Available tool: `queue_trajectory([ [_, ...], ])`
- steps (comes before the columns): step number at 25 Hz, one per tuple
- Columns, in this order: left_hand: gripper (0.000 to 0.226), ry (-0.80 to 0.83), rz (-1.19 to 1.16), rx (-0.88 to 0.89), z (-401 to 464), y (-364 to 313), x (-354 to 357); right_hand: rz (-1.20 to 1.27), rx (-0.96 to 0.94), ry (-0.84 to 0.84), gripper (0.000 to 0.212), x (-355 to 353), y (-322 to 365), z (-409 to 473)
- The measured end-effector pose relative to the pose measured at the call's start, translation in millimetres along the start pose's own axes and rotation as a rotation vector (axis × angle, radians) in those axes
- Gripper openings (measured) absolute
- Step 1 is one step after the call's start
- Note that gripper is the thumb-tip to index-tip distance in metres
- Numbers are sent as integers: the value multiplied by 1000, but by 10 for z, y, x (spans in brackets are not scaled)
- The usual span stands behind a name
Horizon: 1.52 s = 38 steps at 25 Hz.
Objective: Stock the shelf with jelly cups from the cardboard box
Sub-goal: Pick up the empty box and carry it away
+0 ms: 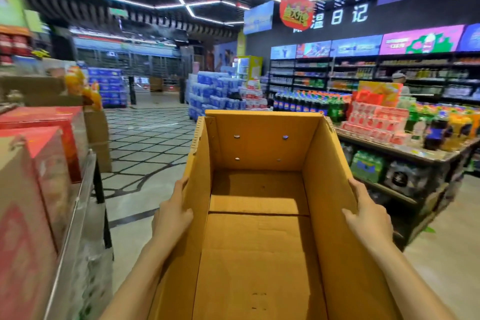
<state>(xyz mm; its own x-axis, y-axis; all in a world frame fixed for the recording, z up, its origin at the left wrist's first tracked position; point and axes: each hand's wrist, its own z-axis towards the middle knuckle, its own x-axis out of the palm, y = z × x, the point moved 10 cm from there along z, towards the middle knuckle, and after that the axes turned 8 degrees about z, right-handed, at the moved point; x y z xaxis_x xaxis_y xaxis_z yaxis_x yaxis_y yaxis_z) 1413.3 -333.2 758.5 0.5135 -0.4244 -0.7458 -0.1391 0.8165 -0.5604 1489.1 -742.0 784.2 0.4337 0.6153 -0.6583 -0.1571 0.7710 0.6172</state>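
Note:
An open brown cardboard box [259, 228] fills the lower middle of the head view, held up in front of me. Its inside shows only bare cardboard flaps; no jelly cups are visible in it. My left hand [172, 212] presses flat against the box's left outer wall, thumb hooked over the top edge. My right hand [367, 215] lies against the right wall, thumb over the rim, fingers stretched forward along the outside.
A metal rack [78, 205] with red cartons [44, 143] stands close on the left. A low display [405, 156] of soda bottles and pink packs is on the right. Stacked water packs [215, 96] stand ahead across the tiled floor. Wall shelves [363, 73] line the far right.

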Motion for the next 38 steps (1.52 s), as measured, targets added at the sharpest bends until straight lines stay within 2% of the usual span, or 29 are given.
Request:
queue_trajectory([
  [9,74,-121,108,-156,1379,562,199,71,-149,147,67,1566,608,1636],
  [25,66,-305,241,-486,3823,1659,875,180,-387,448,73,4746,1786,4318],
  [30,68,-316,282,-521,4661,2218,1001,198,-382,483,72,5717,2193,4861],
  [38,70,-321,288,-578,6145,3401,988,218,-409,560,70,7385,3243,5592],
])
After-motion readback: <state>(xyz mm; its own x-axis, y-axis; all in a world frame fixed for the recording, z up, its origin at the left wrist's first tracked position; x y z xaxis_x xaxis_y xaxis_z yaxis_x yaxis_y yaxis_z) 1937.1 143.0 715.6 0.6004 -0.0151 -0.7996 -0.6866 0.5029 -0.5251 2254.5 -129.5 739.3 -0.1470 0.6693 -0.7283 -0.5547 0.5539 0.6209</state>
